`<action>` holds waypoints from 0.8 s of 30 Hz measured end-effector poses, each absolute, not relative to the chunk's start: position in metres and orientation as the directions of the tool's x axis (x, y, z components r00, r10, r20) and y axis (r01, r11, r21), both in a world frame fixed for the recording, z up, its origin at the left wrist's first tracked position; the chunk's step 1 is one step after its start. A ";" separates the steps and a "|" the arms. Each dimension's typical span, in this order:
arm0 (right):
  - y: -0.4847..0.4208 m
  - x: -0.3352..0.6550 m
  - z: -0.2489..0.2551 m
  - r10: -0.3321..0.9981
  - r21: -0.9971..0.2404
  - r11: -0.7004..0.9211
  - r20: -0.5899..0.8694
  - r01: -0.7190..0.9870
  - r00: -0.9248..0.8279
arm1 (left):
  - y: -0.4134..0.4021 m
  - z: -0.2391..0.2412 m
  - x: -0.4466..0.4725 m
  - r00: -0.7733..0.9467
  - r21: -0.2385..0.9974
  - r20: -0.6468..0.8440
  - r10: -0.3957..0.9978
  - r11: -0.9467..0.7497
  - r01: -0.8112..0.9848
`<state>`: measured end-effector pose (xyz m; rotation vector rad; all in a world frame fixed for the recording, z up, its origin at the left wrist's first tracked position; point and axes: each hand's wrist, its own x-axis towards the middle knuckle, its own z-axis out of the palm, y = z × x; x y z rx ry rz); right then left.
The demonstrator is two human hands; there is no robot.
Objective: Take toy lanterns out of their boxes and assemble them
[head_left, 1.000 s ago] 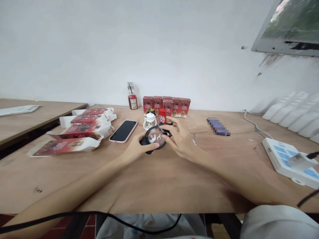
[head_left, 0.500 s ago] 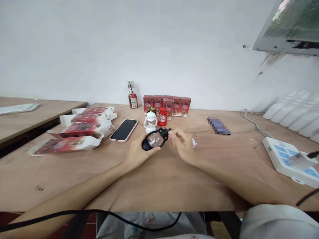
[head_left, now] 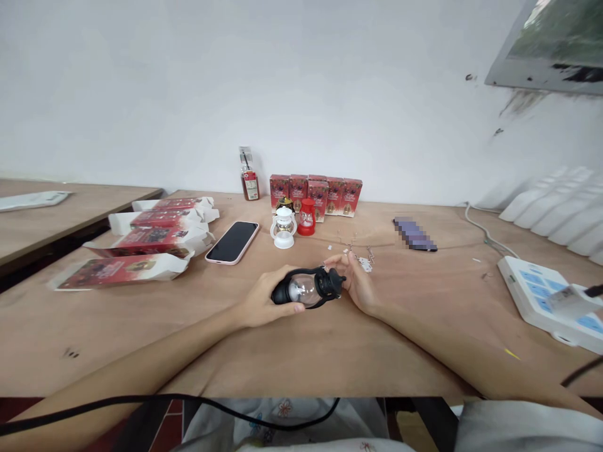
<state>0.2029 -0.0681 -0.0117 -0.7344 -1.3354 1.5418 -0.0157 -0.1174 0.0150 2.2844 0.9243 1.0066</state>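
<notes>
My left hand [head_left: 266,298] is closed round the base of a small black lantern [head_left: 306,291] with a clear globe. The lantern lies on its side above the table, its cap pointing right. My right hand [head_left: 358,285] is beside the cap, fingers loosely curved and apart. Part of those fingers is hidden behind the cap, and whether they touch it I cannot tell. Farther back stand a white lantern [head_left: 283,228], a red lantern [head_left: 306,218] and a dark gold-topped lantern [head_left: 285,203], mostly covered by the white one.
Small red boxes [head_left: 349,198] stand near the wall beside a bottle [head_left: 250,182]. Opened red cartons [head_left: 127,270] and a phone [head_left: 233,242] lie left. Small chains and white tags [head_left: 365,263], a blurred purple item [head_left: 414,235] and a power strip [head_left: 541,295] are right.
The black lantern has come lower and slightly right, its cap turned down from pointing up-right. My right hand's fingers have moved from a pinch at the lantern's tip to a looser, spread pose.
</notes>
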 end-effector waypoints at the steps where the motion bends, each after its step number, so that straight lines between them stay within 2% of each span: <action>1: -0.071 0.202 -0.010 0.896 -0.968 0.003 0.114 -0.250 -0.430 | -0.117 0.015 -0.015 0.504 0.649 0.443 0.742 -0.653 0.390; 3: -0.074 0.200 -0.008 0.883 -0.973 -0.025 0.087 -0.231 -0.461 | -0.116 0.014 -0.015 0.506 0.659 0.421 0.752 -0.638 0.399; 8: -0.070 0.199 -0.011 0.907 -0.976 -0.017 0.076 -0.219 -0.413 | -0.116 0.014 -0.014 0.498 0.675 0.387 0.776 -0.606 0.421; 13: -0.064 0.200 -0.018 0.879 -0.986 0.057 0.124 -0.157 -0.461 | -0.114 0.015 -0.013 0.470 0.707 0.343 0.813 -0.553 0.441; 24: -0.061 0.197 -0.018 0.938 -0.973 0.165 0.205 -0.160 -0.281 | -0.107 0.011 -0.009 0.364 0.825 0.290 0.885 -0.424 0.374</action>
